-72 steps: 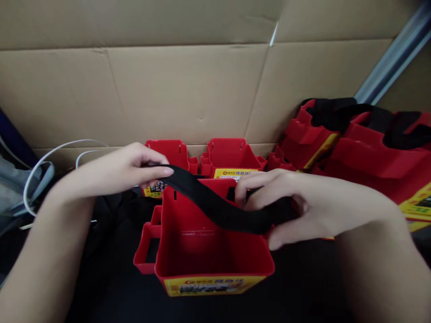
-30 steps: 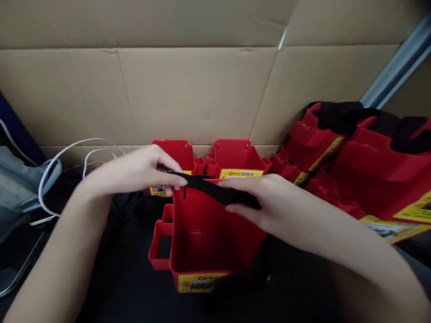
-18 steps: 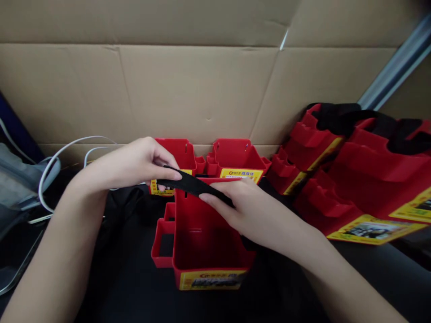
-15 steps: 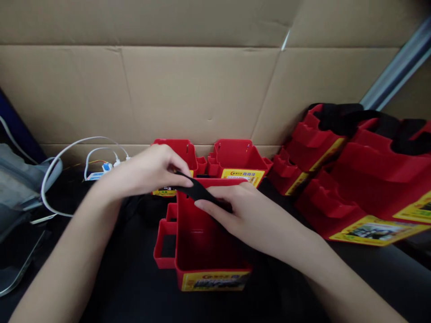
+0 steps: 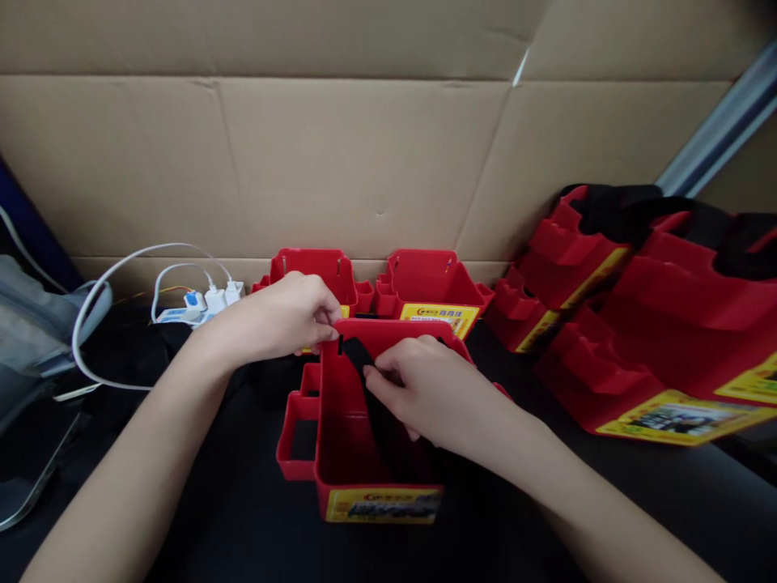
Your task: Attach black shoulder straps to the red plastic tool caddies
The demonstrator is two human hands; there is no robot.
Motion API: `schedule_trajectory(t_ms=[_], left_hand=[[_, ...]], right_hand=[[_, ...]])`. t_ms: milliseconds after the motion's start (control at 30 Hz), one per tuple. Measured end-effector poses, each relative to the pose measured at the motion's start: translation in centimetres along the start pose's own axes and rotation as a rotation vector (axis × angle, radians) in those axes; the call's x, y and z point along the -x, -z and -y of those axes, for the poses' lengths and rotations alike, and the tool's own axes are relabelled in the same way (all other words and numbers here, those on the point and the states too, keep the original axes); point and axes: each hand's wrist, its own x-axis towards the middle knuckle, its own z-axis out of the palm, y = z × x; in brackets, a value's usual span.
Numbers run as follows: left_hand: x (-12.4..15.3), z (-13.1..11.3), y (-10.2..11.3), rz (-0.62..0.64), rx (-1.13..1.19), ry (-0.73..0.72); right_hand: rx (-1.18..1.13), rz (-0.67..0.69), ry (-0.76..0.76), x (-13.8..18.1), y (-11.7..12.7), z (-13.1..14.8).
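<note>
A red plastic box (image 5: 337,421) with side pockets and a yellow label on its front stands in front of me. My left hand (image 5: 282,317) is closed at the top left corner of its back wall, thumb and fingertips pinching the edge beside a narrow slot. Between the thumb and fingers of my right hand (image 5: 422,380) is a black strap (image 5: 377,417). Its free end points toward the slot, apart from it, and the rest hangs down inside the box. My right hand covers part of the back wall.
Two similar boxes, a left one (image 5: 316,263) and a right one (image 5: 425,275), stand behind against a cardboard wall (image 5: 364,162). Stacked red boxes (image 5: 661,324) with black straps are at the right. A power strip (image 5: 194,312) with white cables lies at the left.
My left hand has let go of the strap and moved to the box's back left corner. The strap end has dropped to the inner side of the back wall, still in my right hand.
</note>
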Motion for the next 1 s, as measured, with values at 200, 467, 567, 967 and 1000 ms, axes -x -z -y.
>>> schedule_trajectory(t_ms=[200,467,567,967,1000], left_hand=[[0.0,-0.3,-0.3,-0.015,0.008,0.009],[0.0,-0.9,-0.4,0.010,0.040,-0.007],[0.0,-1.1,-0.4,0.028,0.060,-0.009],[0.3,-0.7,-0.2,0.042,0.110,-0.064],[0.3,-0.6,-0.1,0.069,0.136,-0.075]], right_hand=[[0.064,-0.003,-0.049,0.2,0.6,0.8],[-0.008,0.168,0.041,-0.3,1.1,1.6],[-0.057,0.193,0.057,-0.5,1.2,1.4],[-0.118,0.224,0.058,-0.3,0.9,0.8],[-0.109,0.229,0.048,-0.4,0.8,0.7]])
